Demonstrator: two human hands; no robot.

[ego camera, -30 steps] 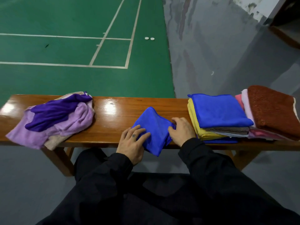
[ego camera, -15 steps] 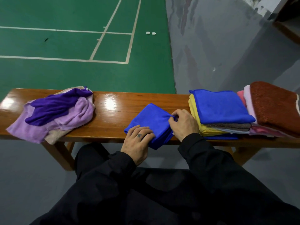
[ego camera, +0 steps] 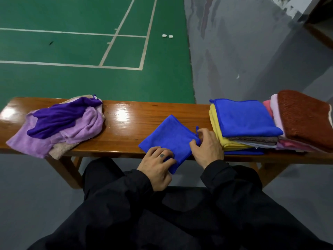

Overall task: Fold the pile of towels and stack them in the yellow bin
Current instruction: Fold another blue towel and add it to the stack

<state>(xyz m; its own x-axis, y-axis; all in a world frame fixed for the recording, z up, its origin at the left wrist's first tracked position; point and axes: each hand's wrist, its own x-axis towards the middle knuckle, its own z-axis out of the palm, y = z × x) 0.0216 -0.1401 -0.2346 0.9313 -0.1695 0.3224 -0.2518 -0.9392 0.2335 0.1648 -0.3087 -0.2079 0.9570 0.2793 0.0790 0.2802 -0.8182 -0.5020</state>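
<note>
A folded blue towel [ego camera: 171, 138] lies on the wooden bench [ego camera: 126, 127], its near corner hanging over the front edge. My left hand [ego camera: 157, 166] rests on its near left part with fingers spread over the cloth. My right hand [ego camera: 207, 147] pinches the towel's right corner by its small loop. An unfolded pile of purple, lilac and beige towels [ego camera: 59, 125] sits at the bench's left end. A stack of folded towels [ego camera: 241, 123] with a blue one on top stands to the right. No yellow bin is in view.
A second folded stack topped by a brown towel [ego camera: 304, 118] sits at the far right of the bench. Beyond the bench lie a green court floor [ego camera: 81, 51] and grey floor. Two small white caps [ego camera: 167, 36] lie on the court.
The blue towel has been flattened and squared on the bench. My right hand shifted to pinch its right corner, and my left hand slid a little toward the near edge.
</note>
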